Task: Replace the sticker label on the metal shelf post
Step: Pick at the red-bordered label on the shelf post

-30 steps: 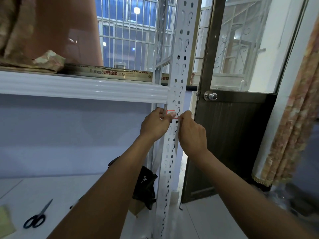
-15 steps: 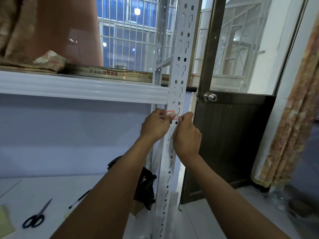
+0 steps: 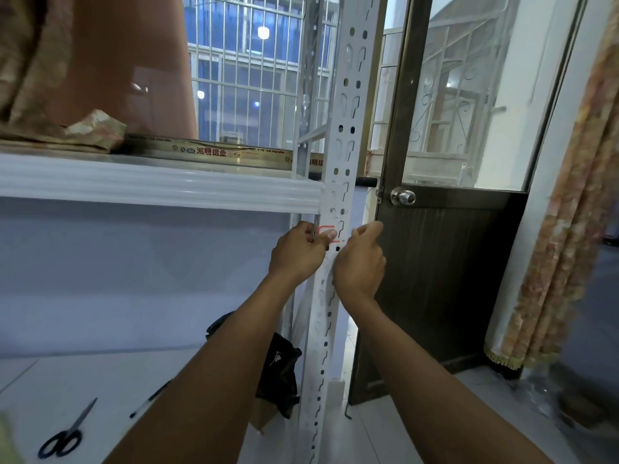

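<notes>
A white perforated metal shelf post (image 3: 345, 105) stands upright in the middle of the view. Just below the shelf beam, a small white sticker label with a red border (image 3: 325, 230) sits on the post's front face. My left hand (image 3: 298, 252) grips the post's left edge, with its thumb pressed on the label's lower right part. My right hand (image 3: 360, 262) is at the post's right edge, its fingers curled around that edge level with the label. Part of the label is hidden under my left thumb.
The white shelf beam (image 3: 160, 187) runs left from the post. On the lower shelf lie scissors (image 3: 65, 437) and a black pen (image 3: 150, 398). Behind the post is a black bag (image 3: 278, 373). A dark door with a knob (image 3: 403, 197) stands right, and a curtain (image 3: 562, 229) hangs beyond it.
My right hand has slid a little to the right, from the label's face to the post's right edge. My left thumb stays on the label.
</notes>
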